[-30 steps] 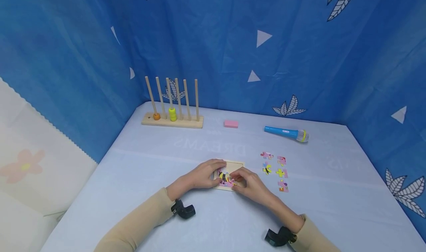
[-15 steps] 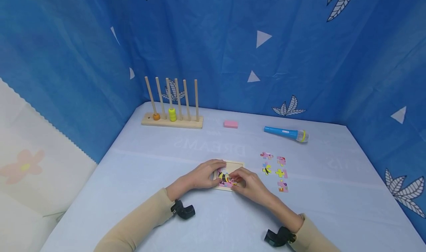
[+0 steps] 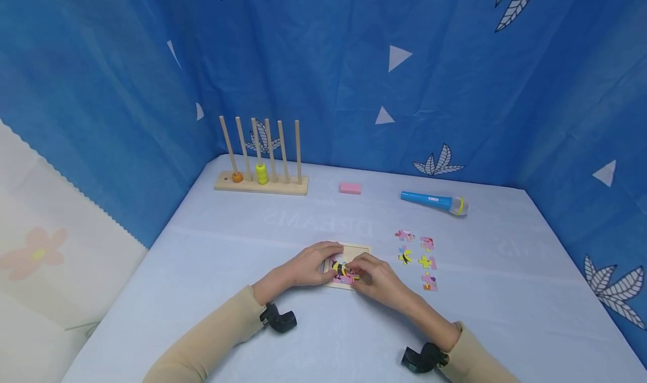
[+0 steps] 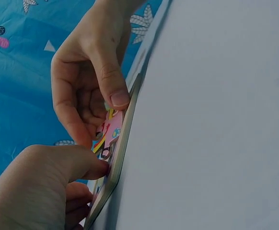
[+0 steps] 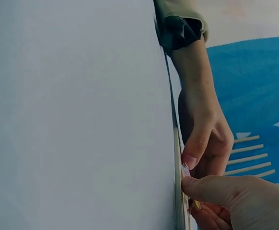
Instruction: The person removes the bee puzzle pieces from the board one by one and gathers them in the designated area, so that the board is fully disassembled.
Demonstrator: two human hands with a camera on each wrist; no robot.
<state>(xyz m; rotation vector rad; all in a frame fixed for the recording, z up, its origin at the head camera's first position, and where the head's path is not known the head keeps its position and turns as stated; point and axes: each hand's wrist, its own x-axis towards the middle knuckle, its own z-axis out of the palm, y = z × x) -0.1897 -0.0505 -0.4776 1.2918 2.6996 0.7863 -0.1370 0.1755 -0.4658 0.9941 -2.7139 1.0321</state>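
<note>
My right hand (image 3: 379, 280) pinches a small puzzle piece with yellow on it (image 5: 196, 205) between thumb and fingers, low over the right side of a square, pale wooden puzzle tray (image 3: 356, 252); my fingers hide too much to tell whether that piece is seated. My left hand (image 3: 308, 266) holds the tray's left side, thumb toward the printed pink, yellow and black pieces (image 3: 340, 269) lying inside its near part. The bare wood at its far right lies just beyond my right fingers. Five loose, pink-and-yellow jigsaw pieces (image 3: 427, 262) lie to the right of my right hand, apart from it. Farther off on the white-covered table (image 3: 202, 270) are a six-pegged wooden bead rack (image 3: 283, 188), a pink rectangular block (image 3: 350, 188) and a blue microphone (image 3: 429, 200).
</note>
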